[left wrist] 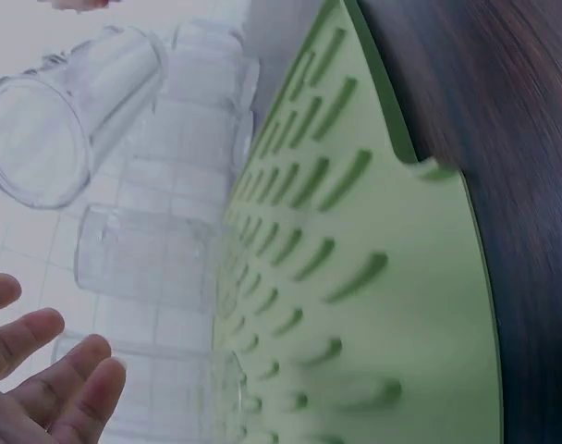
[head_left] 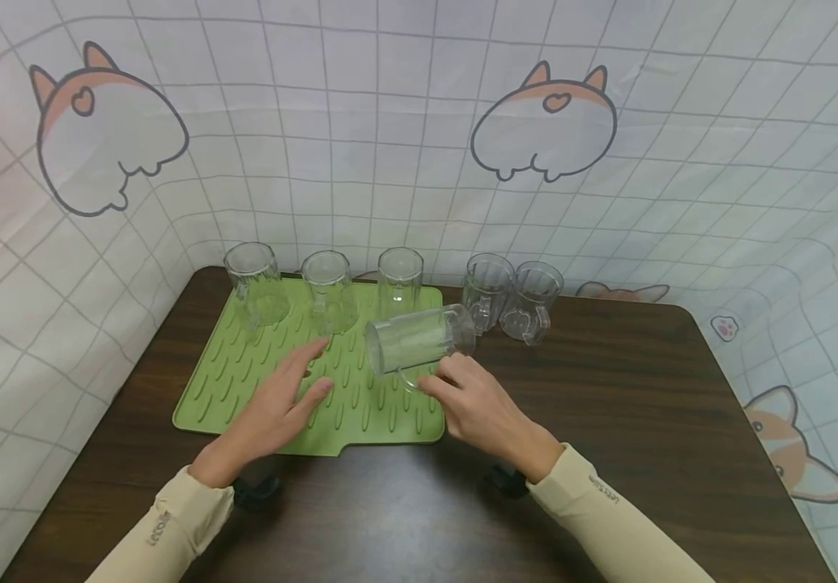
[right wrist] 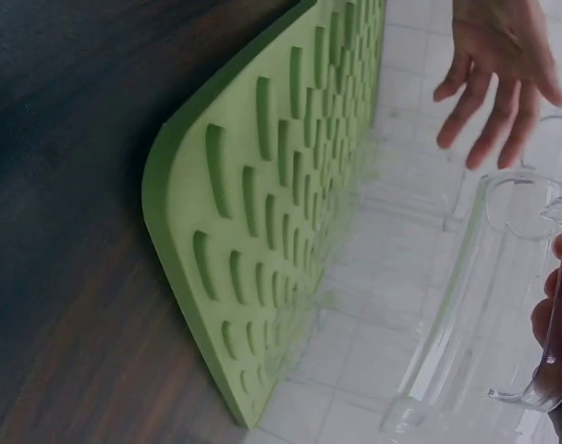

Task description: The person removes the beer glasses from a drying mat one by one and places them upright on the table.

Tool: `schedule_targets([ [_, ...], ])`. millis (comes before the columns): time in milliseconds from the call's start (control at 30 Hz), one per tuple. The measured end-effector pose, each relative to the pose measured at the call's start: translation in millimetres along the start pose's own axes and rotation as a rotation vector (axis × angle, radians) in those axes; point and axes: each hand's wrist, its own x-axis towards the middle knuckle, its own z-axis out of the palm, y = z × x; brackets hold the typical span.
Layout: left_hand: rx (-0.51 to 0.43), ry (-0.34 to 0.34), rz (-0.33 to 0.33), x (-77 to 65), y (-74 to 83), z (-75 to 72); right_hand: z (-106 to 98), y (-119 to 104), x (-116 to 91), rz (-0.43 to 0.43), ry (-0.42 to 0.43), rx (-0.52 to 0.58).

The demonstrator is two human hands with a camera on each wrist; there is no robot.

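Mug (head_left: 419, 338), clear, handled; held sideways above the right part of a green mat (head_left: 349, 433).
Right hand (head_left: 473, 401): grasping the mug by its handle, over the mat's right edge. Left hand (head_left: 273, 405): released, fingers extended and apart, above the mat's near-left area. Standing along the mat's far side, three like items: left glass (head_left: 258, 283), middle glass (head_left: 329, 291), right glass (head_left: 400, 279). Two more stand close together off the mat, beyond its far-right corner: nearer one (head_left: 487, 291) and outer one (head_left: 531, 300). Beneath the mat: dark wood-grain tabletop (head_left: 608, 421). Behind the mat: grid-patterned cloth (head_left: 404, 121) with cartoon animal prints.
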Motion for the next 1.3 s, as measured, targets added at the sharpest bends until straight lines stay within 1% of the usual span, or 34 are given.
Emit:
schedule_targets([
  [200, -0.116, 0.013, -0.005, 4.7, 9.8, 5.8, 2, -3, -3, -0.018, -0.008, -0.006],
  [400, -0.228, 0.029, 0.009, 12.2, 16.5, 15.7, 5, -6, -8, -0.017, -0.013, -0.035],
  [667, -0.293, 0.032, 0.051, 19.6, 25.1, 29.5, 9, -10, -14, -0.028, -0.013, -0.075],
  [767, -0.317, 0.028, 0.050, 21.8, 29.6, 33.7, 10, -11, -17, -0.033, -0.011, -0.080],
  [867, -0.326, 0.034, 0.033, 22.8, 32.7, 37.7, 12, -12, -19, -0.035, -0.017, -0.091],
  [1100, -0.346, 0.103, 0.032, 25.3, 34.4, 47.4, 14, -15, -24, -0.043, -0.033, -0.125],
  [1300, -0.382, 0.133, 0.020, 27.2, 36.6, 52.5, 16, -16, -28, -0.062, -0.044, -0.144],
])
